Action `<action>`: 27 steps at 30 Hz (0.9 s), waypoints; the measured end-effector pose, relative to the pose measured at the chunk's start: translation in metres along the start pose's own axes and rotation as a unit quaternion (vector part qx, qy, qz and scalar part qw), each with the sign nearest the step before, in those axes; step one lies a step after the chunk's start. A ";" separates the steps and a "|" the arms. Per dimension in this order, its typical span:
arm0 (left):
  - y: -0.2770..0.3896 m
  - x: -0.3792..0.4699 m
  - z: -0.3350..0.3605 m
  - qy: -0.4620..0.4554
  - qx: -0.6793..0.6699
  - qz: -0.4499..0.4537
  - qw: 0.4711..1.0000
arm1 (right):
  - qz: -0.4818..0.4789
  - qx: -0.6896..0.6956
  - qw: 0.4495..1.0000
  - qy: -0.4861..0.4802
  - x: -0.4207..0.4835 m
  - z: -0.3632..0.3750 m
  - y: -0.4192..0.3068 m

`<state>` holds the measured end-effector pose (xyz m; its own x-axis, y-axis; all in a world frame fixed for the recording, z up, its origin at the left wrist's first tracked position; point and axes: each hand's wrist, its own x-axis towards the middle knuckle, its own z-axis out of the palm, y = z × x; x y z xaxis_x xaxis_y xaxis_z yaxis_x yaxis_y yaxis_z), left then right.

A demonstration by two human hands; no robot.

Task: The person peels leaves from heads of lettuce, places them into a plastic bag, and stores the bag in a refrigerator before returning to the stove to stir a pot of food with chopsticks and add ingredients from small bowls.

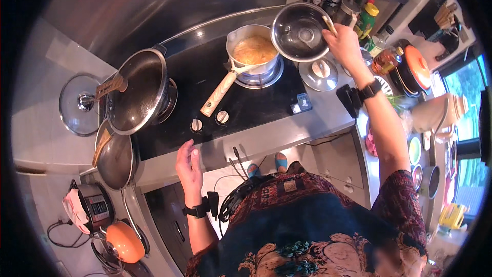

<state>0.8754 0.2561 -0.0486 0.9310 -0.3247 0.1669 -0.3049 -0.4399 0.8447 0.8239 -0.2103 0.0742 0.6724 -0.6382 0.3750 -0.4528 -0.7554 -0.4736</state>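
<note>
A white saucepan (252, 48) with a wood-look handle stands on the right burner of the black cooktop (200, 80), with yellowish-brown food in liquid inside. Just right of it my right hand (343, 44) grips light wooden chopsticks, seen end-on, at the edge of a dark round bowl (301, 32); whether the fingers also hold the bowl I cannot tell. Beneath the bowl, a glass lid (318, 73) with a pale knob lies on the counter. My left hand (190, 165) hangs before the counter's front edge, holding nothing, its fingers apart, below the two stove knobs.
A wok (136, 96) with a wooden spatula sits on the left burner. A frying pan (115, 161) and a glass lid (78, 104) are beside it. Bottles (369, 17) and an orange-lidded pot (415, 69) stand right; a small blue box (301, 102) lies on the cooktop's right edge.
</note>
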 end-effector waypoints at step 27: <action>-0.021 -0.059 -0.020 0.062 0.019 -0.085 0.994 | -0.161 -0.151 0.975 0.021 0.065 0.072 -0.052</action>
<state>0.8313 0.3012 -0.0662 0.9866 -0.1379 0.0868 -0.1460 -0.5109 0.8472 0.9335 -0.2016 0.0656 0.7860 -0.3622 0.5010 -0.3789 -0.9226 -0.0725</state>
